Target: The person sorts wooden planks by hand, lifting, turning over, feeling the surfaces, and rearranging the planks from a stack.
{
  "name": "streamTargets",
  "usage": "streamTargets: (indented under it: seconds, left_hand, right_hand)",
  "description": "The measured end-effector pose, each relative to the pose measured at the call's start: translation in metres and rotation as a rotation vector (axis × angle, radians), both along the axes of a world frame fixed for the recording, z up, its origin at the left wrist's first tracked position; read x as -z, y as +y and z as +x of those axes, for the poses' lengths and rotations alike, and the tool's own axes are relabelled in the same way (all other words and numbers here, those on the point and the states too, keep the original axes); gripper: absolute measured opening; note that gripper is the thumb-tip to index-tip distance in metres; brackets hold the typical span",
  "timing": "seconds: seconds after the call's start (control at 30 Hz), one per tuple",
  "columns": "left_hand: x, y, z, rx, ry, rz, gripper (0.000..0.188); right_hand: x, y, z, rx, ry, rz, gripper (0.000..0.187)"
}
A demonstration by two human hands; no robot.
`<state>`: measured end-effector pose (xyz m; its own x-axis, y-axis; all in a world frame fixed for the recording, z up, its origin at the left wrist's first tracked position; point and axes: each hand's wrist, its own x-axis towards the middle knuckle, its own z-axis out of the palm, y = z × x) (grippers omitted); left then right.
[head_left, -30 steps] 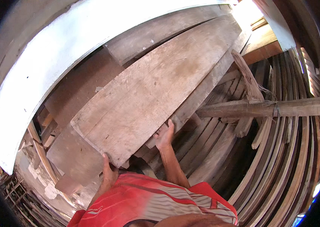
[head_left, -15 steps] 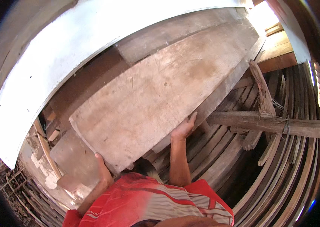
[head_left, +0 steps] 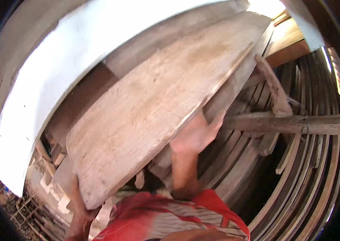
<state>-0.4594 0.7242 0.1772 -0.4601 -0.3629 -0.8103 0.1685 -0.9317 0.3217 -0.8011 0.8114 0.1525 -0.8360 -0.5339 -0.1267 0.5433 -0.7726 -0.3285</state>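
Observation:
A long, thick wooden board point(head_left: 158, 92) with a pale, stained face slants across the view from near left to far right. My left hand point(head_left: 82, 207) grips the corner at its near end, with a finger up along the end edge. On the long right side, my right hand point(head_left: 194, 134) supports the board from below. Its fingers go under the edge out of sight, and its thumb sticks out to the right. A second board point(head_left: 234, 88) lies beneath, showing past the right edge. Another grey board point(head_left: 138, 54) is partly covered on the far side.
A large white panel point(head_left: 29, 116) curves along the left. To the right, a timber beam point(head_left: 282, 124) crosses over wooden slats point(head_left: 298, 176) with dark gaps. A rough upright post point(head_left: 272, 84) stands by the board's right edge. Wooden sticks point(head_left: 29, 215) lie at the lower left.
The board's right edge has risen, tilting it and showing more of its thickness. Its near end has shifted left and toward me. My left hand has come down and left with it; both hands still hold it.

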Motion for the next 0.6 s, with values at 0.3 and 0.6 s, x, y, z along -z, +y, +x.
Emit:
streamTargets:
  seconds: [0.3,0.6]
  left_hand:
    - [-0.021,-0.041,-0.019,-0.23,0.176,0.027,0.059]
    - [-0.037,-0.052,-0.018,-0.284,0.363,0.075,0.062]
  right_hand:
    - [-0.052,-0.066,-0.001,0.181,0.178,0.047,0.11]
    - [-0.066,-0.096,-0.001,0.27,0.283,0.087,0.087]
